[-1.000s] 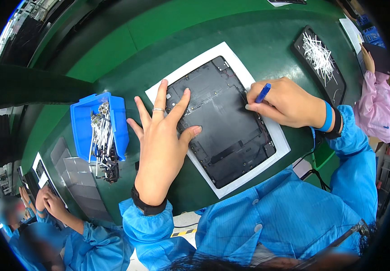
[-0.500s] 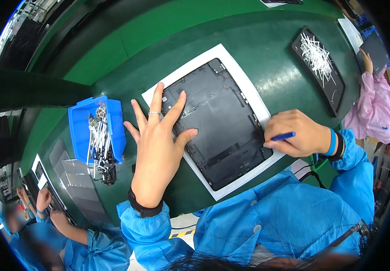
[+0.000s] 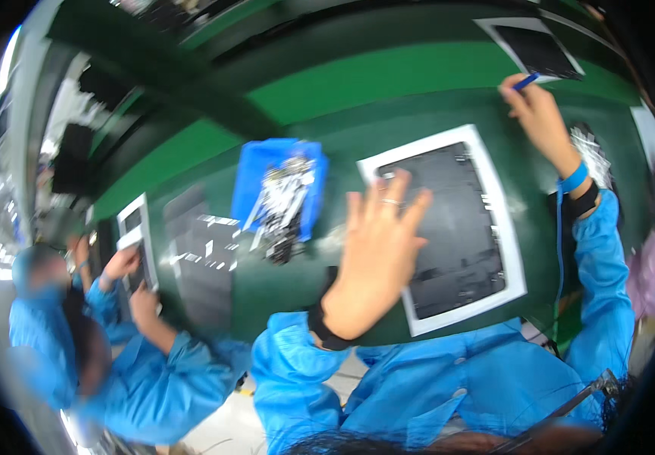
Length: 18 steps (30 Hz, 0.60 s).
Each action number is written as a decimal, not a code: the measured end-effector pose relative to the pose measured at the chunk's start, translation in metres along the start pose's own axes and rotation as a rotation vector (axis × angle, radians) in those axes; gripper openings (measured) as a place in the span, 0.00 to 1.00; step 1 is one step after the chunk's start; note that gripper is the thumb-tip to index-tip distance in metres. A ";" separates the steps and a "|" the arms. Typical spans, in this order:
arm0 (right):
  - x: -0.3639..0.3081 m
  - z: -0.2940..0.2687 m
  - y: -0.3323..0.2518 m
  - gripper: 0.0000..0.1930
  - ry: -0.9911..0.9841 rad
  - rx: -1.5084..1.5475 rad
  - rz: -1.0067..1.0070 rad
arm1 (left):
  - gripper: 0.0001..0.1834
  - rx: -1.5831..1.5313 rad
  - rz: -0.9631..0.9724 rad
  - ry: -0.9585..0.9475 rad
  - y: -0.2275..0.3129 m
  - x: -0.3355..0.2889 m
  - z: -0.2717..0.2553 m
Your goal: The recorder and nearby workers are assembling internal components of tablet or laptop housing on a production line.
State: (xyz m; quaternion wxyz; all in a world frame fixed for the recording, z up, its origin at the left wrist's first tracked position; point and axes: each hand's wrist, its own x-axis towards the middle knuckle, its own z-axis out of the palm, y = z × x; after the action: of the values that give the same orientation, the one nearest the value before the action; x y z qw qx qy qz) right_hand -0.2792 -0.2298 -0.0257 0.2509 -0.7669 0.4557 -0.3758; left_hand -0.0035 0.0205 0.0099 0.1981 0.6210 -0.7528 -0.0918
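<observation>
A black rectangular device panel [image 3: 456, 235] with small parts along its edges lies on a white sheet [image 3: 516, 287] on the green table. My left hand [image 3: 376, 262] rests over the panel's left side, fingers spread and holding nothing. Raised beyond the panel's far right corner, my right hand [image 3: 541, 121] grips a blue pen-like tool [image 3: 526, 82], which points up and away. The tool's lower end is hidden in the fingers.
Left of the panel stands a blue bin [image 3: 247, 182] heaped with metal strips [image 3: 282, 201]. Dark flat sheets [image 3: 202, 284] lie farther left, near a co-worker's hands [image 3: 122, 262]. White strips [image 3: 591, 152] are partly hidden behind my right forearm. Another black panel [image 3: 537, 51] lies at the far right.
My right hand has lifted from the panel's right edge and moved up and away, still gripping the blue tool. The left hand stays on the panel. The whole view has shifted.
</observation>
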 end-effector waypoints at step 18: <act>-0.054 -0.050 -0.065 0.33 -0.028 -0.274 0.148 | 0.08 0.376 -0.618 0.253 -0.114 -0.008 -0.084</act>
State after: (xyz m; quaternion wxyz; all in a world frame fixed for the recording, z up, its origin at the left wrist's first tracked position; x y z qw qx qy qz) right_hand -0.3028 -0.1540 0.0317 0.1774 -0.7634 0.5546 -0.2798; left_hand 0.1344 0.0135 0.0405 0.1350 0.8507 -0.5032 0.0698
